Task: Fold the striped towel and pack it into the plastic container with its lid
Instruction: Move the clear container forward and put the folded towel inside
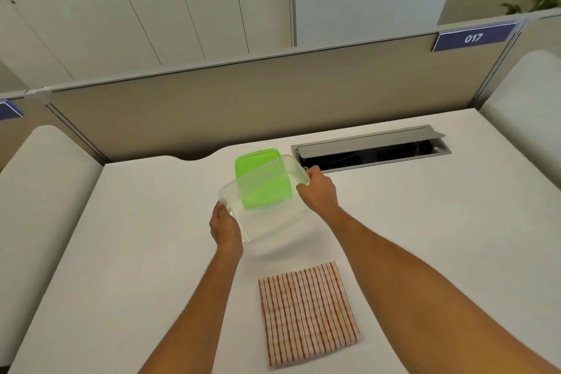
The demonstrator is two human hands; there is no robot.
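Note:
The red-and-white striped towel (307, 313) lies folded into a flat rectangle on the white desk, near me and between my forearms. Beyond it, the clear plastic container (270, 215) is held tilted just above the desk. My left hand (225, 226) grips its near-left corner and my right hand (318, 190) grips its far-right rim. The green lid (258, 161) lies on the desk behind the container and shows partly through its clear wall.
An open grey cable tray (370, 149) is sunk into the white desk (136, 252) at the back right. A beige partition (243, 106) closes the far edge. White padded side panels (39, 191) stand at both sides of the desk.

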